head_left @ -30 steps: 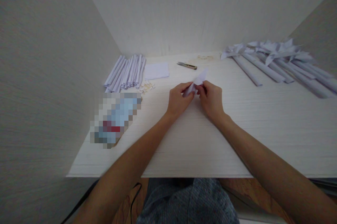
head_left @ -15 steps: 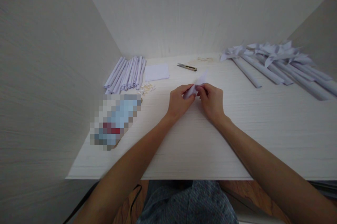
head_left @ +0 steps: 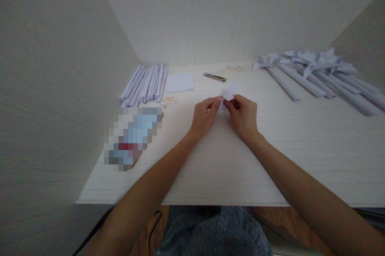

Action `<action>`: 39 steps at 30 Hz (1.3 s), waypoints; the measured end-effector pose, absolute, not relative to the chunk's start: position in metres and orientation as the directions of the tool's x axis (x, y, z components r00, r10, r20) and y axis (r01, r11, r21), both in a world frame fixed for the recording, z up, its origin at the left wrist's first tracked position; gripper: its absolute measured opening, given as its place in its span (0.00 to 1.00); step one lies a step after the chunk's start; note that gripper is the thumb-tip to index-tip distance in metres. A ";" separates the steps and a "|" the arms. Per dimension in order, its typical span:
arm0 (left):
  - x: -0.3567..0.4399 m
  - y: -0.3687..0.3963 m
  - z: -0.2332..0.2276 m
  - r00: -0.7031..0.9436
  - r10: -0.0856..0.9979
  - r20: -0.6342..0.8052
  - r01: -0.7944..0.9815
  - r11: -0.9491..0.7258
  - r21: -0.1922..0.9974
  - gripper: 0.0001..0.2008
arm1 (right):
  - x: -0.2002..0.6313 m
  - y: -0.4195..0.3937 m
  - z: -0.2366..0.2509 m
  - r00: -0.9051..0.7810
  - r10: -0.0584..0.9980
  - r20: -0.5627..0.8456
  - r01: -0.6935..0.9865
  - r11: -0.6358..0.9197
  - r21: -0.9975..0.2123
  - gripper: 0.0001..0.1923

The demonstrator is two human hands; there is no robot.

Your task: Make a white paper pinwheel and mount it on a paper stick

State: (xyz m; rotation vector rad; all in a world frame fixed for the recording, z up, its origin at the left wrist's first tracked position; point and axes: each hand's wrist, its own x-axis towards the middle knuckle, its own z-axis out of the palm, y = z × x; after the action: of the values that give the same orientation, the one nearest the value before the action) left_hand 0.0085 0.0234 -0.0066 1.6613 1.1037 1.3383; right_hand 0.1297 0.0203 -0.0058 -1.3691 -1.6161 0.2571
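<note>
The left hand (head_left: 203, 115) has brought its thumb up beside its fingertips since the earlier frame. At left, paper tubes (head_left: 144, 84) lie side by side, probably for tidiness, next to flat sheets (head_left: 180, 82). That hand pinches the folded paper (head_left: 230, 90), seemingly steadying it over the table (head_left: 222, 167); snips (head_left: 216, 77) lie behind, within reach. The right hand (head_left: 243, 115) pinches the paper's right side. Far right, pinwheel-topped tubes (head_left: 300, 82) lie heads together

Dim, diffuse light leaves the left wall (head_left: 57, 87) grey and grainy.
</note>
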 end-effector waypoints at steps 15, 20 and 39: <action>0.009 0.028 -0.011 0.047 0.968 0.247 0.035 -0.249 0.968 0.10 | 0.130 0.019 -0.007 0.048 0.855 0.517 0.645 0.369 -0.670 0.11; 0.010 0.029 -0.013 0.073 0.962 0.262 0.010 -0.263 0.965 0.10 | 0.130 0.020 -0.008 0.064 0.834 0.549 0.680 0.366 -0.635 0.08; 0.011 0.027 -0.011 0.062 0.972 0.226 0.066 -0.230 0.971 0.11 | 0.130 0.021 -0.009 0.049 0.848 0.527 0.712 0.341 -0.614 0.11</action>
State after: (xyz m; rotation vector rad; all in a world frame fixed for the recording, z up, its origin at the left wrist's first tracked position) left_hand 0.0105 0.0275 -0.0114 1.4577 1.1039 1.3001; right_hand 0.1299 0.0210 -0.0090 -1.4085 -1.6963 0.1881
